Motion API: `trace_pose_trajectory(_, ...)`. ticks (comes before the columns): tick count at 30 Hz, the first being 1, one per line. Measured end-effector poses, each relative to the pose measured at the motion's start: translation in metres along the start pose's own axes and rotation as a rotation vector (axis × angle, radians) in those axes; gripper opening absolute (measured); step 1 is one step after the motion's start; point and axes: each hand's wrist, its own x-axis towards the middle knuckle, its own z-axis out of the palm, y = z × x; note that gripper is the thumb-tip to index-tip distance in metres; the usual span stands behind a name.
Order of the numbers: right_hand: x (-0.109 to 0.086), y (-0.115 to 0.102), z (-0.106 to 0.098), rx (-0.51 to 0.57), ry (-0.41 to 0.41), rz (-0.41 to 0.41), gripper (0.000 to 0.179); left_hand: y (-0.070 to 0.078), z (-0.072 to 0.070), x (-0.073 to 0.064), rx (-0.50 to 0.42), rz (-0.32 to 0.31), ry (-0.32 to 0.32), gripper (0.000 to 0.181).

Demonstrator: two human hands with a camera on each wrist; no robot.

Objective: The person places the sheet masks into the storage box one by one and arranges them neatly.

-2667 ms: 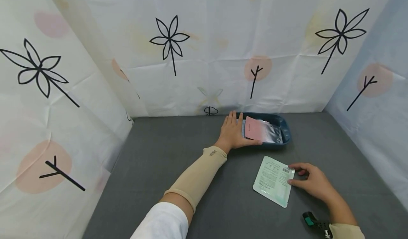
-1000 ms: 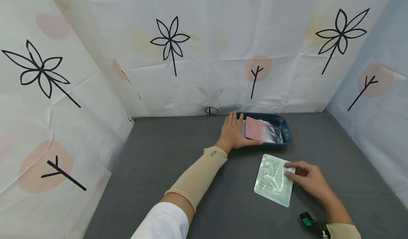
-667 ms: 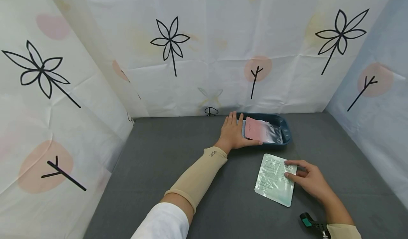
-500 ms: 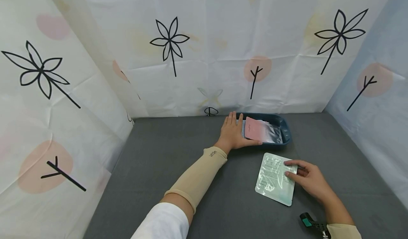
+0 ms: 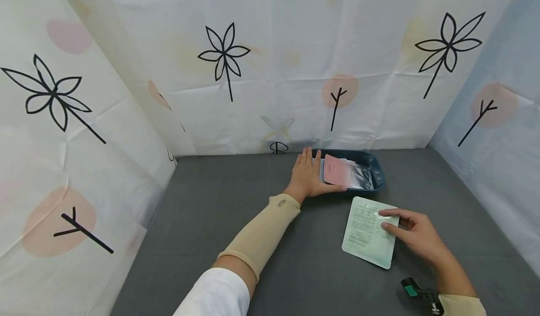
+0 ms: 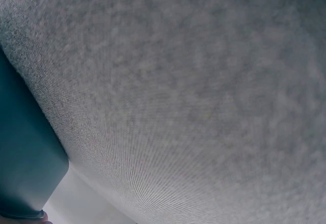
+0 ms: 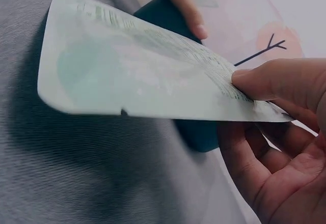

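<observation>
Thumb and fingers of my right hand (image 5: 415, 231) pinch a pale green face mask sachet (image 5: 367, 238) by its right edge. In the right wrist view the sachet (image 7: 112, 66) is tilted, with its lower end over the grey cloth and a dark shadow beneath. My left hand (image 5: 307, 175) rests with straight, spread fingers over the left end of a dark blue basket (image 5: 378, 175), its thumb along the near rim. Inside the basket lies a pink and silver sachet (image 5: 337, 170) on top of other packets. The left wrist view shows the basket's side (image 6: 25, 147) and a fingertip at its rim.
The basket stands at the back of the grey cloth-covered table (image 5: 223, 203), close to the printed fabric backdrop (image 5: 270, 72). Fabric panels also rise at the left and right. A black strap with a green part (image 5: 410, 289) sits at my right wrist.
My right hand has shifted its hold further onto the sachet and moved it a little up and right, nearer the basket. The left hand and basket have stayed in place.
</observation>
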Motion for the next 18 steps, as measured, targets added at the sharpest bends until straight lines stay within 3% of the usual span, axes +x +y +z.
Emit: trace_pose_trajectory(18,0.008,-0.012,-0.024,-0.001,0.234,-0.009,0.035,-0.001,0.003,0.001,-0.001,0.001,0.004,0.143)
